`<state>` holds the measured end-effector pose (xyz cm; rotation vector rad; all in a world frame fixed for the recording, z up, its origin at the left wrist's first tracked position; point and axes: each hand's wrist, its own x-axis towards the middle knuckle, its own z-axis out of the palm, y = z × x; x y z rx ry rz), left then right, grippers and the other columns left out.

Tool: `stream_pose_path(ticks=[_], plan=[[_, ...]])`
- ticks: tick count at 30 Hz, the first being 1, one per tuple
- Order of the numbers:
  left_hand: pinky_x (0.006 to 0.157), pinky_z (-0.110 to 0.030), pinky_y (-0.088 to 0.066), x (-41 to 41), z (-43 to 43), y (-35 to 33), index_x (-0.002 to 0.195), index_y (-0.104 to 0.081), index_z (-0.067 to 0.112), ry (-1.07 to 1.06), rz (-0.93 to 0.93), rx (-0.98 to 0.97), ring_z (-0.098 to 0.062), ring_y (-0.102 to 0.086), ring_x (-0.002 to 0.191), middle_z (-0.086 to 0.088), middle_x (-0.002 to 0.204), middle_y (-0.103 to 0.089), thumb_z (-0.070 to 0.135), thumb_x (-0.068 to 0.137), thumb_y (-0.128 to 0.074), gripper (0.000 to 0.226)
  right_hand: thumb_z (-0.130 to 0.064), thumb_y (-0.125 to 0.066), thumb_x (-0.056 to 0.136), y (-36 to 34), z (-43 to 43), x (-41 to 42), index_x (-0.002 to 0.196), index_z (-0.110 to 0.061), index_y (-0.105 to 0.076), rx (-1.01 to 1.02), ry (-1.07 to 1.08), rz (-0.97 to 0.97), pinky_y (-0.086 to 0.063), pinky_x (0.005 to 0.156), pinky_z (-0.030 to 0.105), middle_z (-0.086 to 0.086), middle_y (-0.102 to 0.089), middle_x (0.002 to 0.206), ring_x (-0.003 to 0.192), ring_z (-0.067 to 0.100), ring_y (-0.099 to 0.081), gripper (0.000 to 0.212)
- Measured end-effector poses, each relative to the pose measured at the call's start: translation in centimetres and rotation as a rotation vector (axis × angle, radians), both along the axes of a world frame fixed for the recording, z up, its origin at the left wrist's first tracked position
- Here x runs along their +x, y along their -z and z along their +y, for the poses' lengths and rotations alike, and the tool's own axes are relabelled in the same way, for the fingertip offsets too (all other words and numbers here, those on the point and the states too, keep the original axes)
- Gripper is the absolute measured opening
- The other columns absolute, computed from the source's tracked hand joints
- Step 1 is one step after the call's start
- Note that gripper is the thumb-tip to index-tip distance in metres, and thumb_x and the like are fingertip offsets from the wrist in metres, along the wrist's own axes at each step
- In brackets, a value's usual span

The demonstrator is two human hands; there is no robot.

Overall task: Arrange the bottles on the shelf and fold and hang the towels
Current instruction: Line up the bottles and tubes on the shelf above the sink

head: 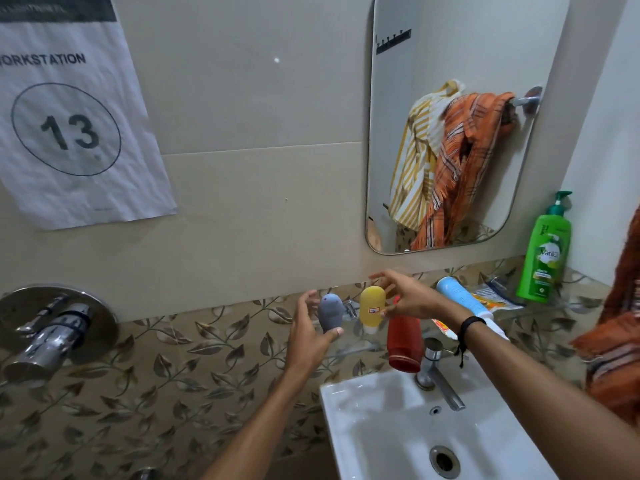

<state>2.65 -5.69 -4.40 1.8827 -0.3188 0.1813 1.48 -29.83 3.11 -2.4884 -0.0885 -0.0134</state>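
My left hand (311,327) grips a small grey bottle (330,311), thumb under its lower end and fingers behind it. Right beside it, an upside-down yellow bottle (371,308) stands on its white cap, and my right hand (410,299) holds it between thumb and fingers. A red bottle (405,344) stands under my right wrist. On the glass shelf (360,346) further right lie a blue-and-white tube (462,299) and some sachets (495,297). A green pump bottle (545,258) stands at the far right. An orange checked towel (616,327) hangs at the right edge.
The mirror (450,46) reflects a yellow striped towel (415,157) and an orange one bunched on a rail. Below the shelf are a white basin (363,420) and its tap (434,372). A chrome wall mixer (52,327) juts out at left. A paper sign (69,116) hangs above.
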Motion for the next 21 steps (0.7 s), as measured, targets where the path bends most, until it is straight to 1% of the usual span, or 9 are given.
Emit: stream_pose_path(ticks=[2,5,8,10,12,15,17,19,21], plan=[[0.092,-0.03,-0.048,-0.5,0.1,0.1,0.137,-0.043,0.031,-0.116,-0.123,-0.039,-0.012,-0.052,0.114,0.007,0.127,-0.054,0.01,0.075,-0.084,0.078,-0.003,-0.081,0.077,0.0,-0.6,-1.1,0.13,-0.024,-0.054,0.08,0.089,-0.074,-0.056,0.088,0.034,-0.001,-0.061,0.114,0.107,0.02,-0.062,0.063],[0.083,-0.024,-0.047,-2.2,-0.2,0.0,0.12,-0.053,0.023,-0.236,-0.364,-0.034,-0.015,-0.054,0.101,0.007,0.11,-0.056,0.005,0.082,-0.076,0.049,0.002,-0.07,0.079,1.0,-1.6,-3.3,0.101,-0.03,-0.062,0.064,0.256,-0.23,-0.052,0.079,0.03,-0.001,-0.066,0.106,0.099,0.02,-0.065,0.039],[0.072,-0.022,-0.047,-3.5,-1.1,0.8,0.105,-0.054,0.024,-0.162,-0.538,0.109,-0.015,-0.055,0.088,0.01,0.097,-0.055,0.002,0.085,-0.071,0.034,0.0,-0.068,0.078,3.1,-2.0,-5.5,0.086,-0.04,-0.061,0.01,0.273,-0.266,-0.054,0.081,0.039,-0.005,-0.062,0.104,0.094,0.017,-0.064,0.041],[0.065,-0.025,-0.049,-4.0,-1.8,1.6,0.099,-0.056,0.023,-0.067,-0.578,0.176,-0.014,-0.055,0.082,0.008,0.091,-0.057,0.003,0.087,-0.067,0.026,-0.005,-0.07,0.079,4.3,-2.0,-6.9,0.095,-0.035,-0.067,-0.023,0.184,-0.266,-0.052,0.084,0.039,-0.007,-0.057,0.105,0.097,0.015,-0.059,0.034],[0.064,-0.029,-0.051,-4.2,-2.6,2.3,0.097,-0.059,0.02,0.023,-0.6,0.223,-0.012,-0.055,0.08,0.01,0.091,-0.06,0.003,0.088,-0.063,0.02,-0.01,-0.071,0.082,5.6,-1.8,-8.3,0.109,-0.034,-0.067,-0.049,0.107,-0.238,-0.048,0.093,0.036,-0.009,-0.051,0.116,0.111,0.012,-0.052,0.036],[0.07,-0.033,-0.054,-4.3,-3.8,3.3,0.101,-0.06,0.022,0.118,-0.516,0.245,-0.009,-0.058,0.086,0.013,0.096,-0.06,0.007,0.089,-0.057,0.02,-0.006,-0.065,0.072,7.5,-1.5,-10.2,0.129,-0.047,-0.054,-0.129,0.002,-0.162,-0.038,0.105,0.028,-0.019,-0.032,0.14,0.131,0.003,-0.032,0.071],[0.075,-0.034,-0.055,-4.3,-4.4,3.9,0.105,-0.059,0.024,0.165,-0.458,0.247,-0.008,-0.06,0.09,0.012,0.1,-0.06,0.005,0.089,-0.056,0.025,-0.006,-0.065,0.072,8.6,-1.1,-10.8,0.139,-0.051,-0.042,-0.222,-0.043,-0.163,-0.035,0.107,0.026,-0.027,-0.019,0.144,0.134,-0.002,-0.02,0.084],[0.078,-0.035,-0.055,-4.3,-4.8,4.4,0.108,-0.06,0.023,0.196,-0.431,0.25,-0.009,-0.062,0.093,0.01,0.103,-0.061,0.003,0.088,-0.055,0.029,-0.01,-0.073,0.077,9.6,-0.5,-10.8,0.142,-0.05,-0.039,-0.289,-0.015,-0.267,-0.036,0.106,0.026,-0.023,-0.022,0.146,0.136,0.0,-0.021,0.083],[0.078,-0.036,-0.056,-4.3,-5.1,4.7,0.11,-0.06,0.023,0.214,-0.412,0.261,-0.011,-0.063,0.093,0.009,0.104,-0.061,0.003,0.087,-0.054,0.031,-0.013,-0.075,0.081,10.5,-0.1,-10.5,0.139,-0.048,-0.044,-0.279,0.014,-0.419,-0.048,0.101,0.031,-0.014,-0.037,0.147,0.136,0.009,-0.034,0.074]])
